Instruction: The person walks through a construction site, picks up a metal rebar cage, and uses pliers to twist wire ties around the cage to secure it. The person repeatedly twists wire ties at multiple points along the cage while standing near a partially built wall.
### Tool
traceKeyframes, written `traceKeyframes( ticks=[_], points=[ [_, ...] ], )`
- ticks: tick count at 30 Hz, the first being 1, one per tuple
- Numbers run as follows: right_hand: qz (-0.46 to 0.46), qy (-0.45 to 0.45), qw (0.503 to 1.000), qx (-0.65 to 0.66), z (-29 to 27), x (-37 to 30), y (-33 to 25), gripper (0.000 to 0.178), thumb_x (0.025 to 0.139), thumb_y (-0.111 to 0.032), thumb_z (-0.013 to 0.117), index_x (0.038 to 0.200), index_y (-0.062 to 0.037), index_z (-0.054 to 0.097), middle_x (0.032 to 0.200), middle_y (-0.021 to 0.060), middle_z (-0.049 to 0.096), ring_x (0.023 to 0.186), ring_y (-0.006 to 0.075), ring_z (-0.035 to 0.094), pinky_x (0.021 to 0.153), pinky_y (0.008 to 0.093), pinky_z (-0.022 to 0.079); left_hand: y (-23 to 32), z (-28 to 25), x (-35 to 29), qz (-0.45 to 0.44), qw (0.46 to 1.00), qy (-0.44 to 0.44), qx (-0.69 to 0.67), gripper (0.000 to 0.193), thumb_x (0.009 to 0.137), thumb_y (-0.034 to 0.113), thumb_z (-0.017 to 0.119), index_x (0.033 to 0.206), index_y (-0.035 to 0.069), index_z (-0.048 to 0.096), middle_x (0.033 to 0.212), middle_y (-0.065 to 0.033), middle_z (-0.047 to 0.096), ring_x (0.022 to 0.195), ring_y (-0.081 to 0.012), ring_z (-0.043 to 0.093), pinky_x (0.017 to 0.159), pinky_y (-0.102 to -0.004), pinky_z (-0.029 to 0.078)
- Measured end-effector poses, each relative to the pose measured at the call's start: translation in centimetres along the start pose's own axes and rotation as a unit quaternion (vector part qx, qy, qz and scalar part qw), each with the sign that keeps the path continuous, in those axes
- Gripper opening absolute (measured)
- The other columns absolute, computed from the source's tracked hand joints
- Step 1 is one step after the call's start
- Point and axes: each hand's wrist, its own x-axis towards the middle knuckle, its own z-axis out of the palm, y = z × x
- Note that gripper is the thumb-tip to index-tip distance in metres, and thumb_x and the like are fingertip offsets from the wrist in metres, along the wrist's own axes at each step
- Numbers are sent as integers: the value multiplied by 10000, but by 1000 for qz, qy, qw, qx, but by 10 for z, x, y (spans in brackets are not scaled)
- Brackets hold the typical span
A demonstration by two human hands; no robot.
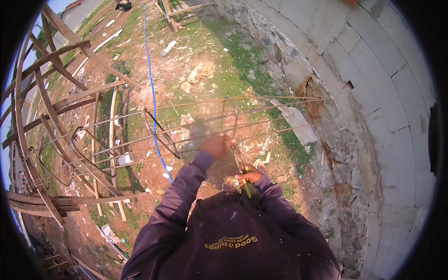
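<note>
Just ahead of the dark jacket, a tying step seems to be in hand, and for the next move the tool's nose is judged to need steady seating at the joint. Pincers with yellow-green handles are gripped by the right hand, its fingers wrapped round them, and their metal end is pointed at the left hand. That hand is set at the near edge of the cage of long steel bars, its fingers curled; how tightly they are closed, and whether bar or wire is held, cannot be told. Just beyond it, a bent stirrup is placed around the bars. More stirrups are spaced toward the cage's left end, which is seemingly carried by the timber frame, above its near edge. Under the cage, a blue hose is laid along the ground, and farther off a crumpled tan sheet is seen.
</note>
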Motion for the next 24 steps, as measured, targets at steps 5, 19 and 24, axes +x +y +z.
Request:
traceKeyframes(
  ticks=[5, 19, 24],
  points=[
    [-42, 130, 990, -24, 11, 10, 5, 283, 939, -206, 684, 1062, 14, 555, 840, 120, 682, 723, 205, 671, 624, 343, 564, 5, -12, 13, 42, 997, 65, -1, 405, 979, 470, 513, 924, 118, 706, 676, -190, 641, 664, -413, 632, 618, -505, 494],
    [-31, 143, 989, 2, 5, 0, -11, 539, 999, -203, 584, 1478, -61, 382, 1051, 146, 664, 907, 229, 662, 705, 419, 606, 12, -24, 17, 27, 999, 24, 5, 398, 972, 460, 518, 958, 105, 696, 811, -200, 667, 792, -417, 640, 703, -515, 491],
    [-83, 209, 974, -43, 20, 2, 1, 514, 953, -235, 667, 1393, -47, 481, 889, 82, 662, 730, 167, 634, 608, 340, 557, 17, -28, 15, -3, 1000, -11, 14, 420, 966, 477, 514, 1005, 103, 700, 888, -199, 689, 855, -414, 651, 753, -512, 499]
  ],
)
